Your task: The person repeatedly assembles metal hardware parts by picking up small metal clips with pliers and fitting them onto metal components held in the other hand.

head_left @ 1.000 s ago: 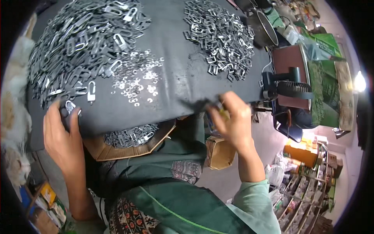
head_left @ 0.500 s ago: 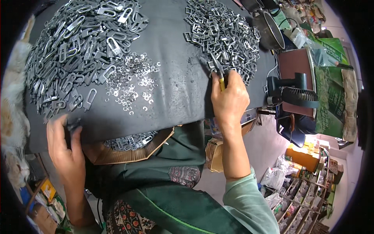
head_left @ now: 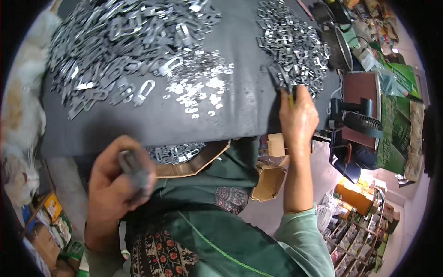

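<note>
My left hand (head_left: 110,184) is closed around a dark grey slotted metal piece (head_left: 130,164), held just off the table's near edge; motion blurs it, and I cannot tell whether it is one or several. My right hand (head_left: 300,117) grips pliers (head_left: 285,82) with a yellow handle, their jaws pointing away beside a pile of small metal rectangular links (head_left: 295,41). A big heap of long slotted metal pieces (head_left: 115,51) spreads over the far left. Small shiny C-shaped rings (head_left: 198,85) lie scattered between the two piles.
Below the near edge of the dark table (head_left: 184,129), a cardboard box (head_left: 203,167) holds more metal pieces. A small black fan (head_left: 362,122) and a metal bowl (head_left: 337,46) stand at the right. A white and tan cat (head_left: 23,157) lies along the left side.
My left hand has come off the table's left edge toward me and rightward, now closed around the metal piece. My right hand keeps the pliers near the links. The whole view has shifted.
</note>
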Available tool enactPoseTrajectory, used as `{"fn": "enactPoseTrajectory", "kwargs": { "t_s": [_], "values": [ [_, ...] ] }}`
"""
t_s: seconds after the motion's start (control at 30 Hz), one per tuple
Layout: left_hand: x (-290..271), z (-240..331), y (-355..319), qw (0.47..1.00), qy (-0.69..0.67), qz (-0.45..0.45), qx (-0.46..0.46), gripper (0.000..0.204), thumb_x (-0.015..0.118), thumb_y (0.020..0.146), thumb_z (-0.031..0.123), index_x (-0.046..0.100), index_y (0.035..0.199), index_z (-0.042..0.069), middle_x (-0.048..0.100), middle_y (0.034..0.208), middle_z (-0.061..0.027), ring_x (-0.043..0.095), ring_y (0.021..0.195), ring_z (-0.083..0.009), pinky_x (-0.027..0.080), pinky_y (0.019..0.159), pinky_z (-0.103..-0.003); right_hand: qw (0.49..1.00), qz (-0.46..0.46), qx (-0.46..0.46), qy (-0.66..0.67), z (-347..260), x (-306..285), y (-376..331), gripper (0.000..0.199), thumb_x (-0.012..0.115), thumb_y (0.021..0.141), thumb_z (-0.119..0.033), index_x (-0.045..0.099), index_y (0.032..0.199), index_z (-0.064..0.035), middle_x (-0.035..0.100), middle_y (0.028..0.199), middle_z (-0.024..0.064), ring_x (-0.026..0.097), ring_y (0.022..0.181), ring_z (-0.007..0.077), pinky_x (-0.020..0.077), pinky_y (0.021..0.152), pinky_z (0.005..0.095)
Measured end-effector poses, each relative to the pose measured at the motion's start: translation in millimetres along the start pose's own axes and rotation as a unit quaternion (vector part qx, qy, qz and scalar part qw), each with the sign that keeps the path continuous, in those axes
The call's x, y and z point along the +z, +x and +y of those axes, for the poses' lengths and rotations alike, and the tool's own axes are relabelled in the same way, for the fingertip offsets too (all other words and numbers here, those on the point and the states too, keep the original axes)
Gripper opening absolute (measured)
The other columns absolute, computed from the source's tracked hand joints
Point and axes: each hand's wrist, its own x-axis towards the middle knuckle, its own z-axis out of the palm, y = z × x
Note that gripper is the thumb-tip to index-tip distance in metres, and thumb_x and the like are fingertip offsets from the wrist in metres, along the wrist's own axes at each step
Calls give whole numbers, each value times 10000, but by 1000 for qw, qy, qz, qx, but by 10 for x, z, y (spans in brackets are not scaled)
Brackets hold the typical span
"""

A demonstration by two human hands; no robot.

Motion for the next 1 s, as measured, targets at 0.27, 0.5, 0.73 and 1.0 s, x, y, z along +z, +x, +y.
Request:
{"fn": "enactPoseTrajectory", "kwargs": {
  "t_s": [0.27,0.5,0.73,1.0],
  "values": [
    [217,-105,145,997,31,13,-72,64,521,905,37,496,964,36,615,742,-97,503,494,-101,327,422,-196,827,-266,62,491,-300,-589,-135,157,693,890,-134,609,907,-3,552,729,-39,475,681,53,400,572,259],
    [314,-250,190,996,-40,-15,-81,135,597,967,158,556,1014,38,657,811,-88,521,586,-76,325,480,-176,717,-298,-114,619,-751,-554,-546,173,685,904,-124,558,900,-6,549,764,49,489,649,100,423,587,269],
    [334,-414,218,996,-74,-11,-49,104,614,974,155,617,1025,64,640,818,-6,484,635,-19,330,506,-170,732,-280,-209,585,-754,-460,-547,167,700,852,-66,567,905,21,603,815,138,604,664,268,479,602,343],
    [249,-277,199,946,306,-103,29,106,641,904,14,640,980,-61,677,841,-102,642,745,-143,497,690,-262,747,-262,-435,428,-630,-602,-327,248,706,677,-6,547,867,-7,521,732,114,571,642,315,464,551,419]
  ]
}}
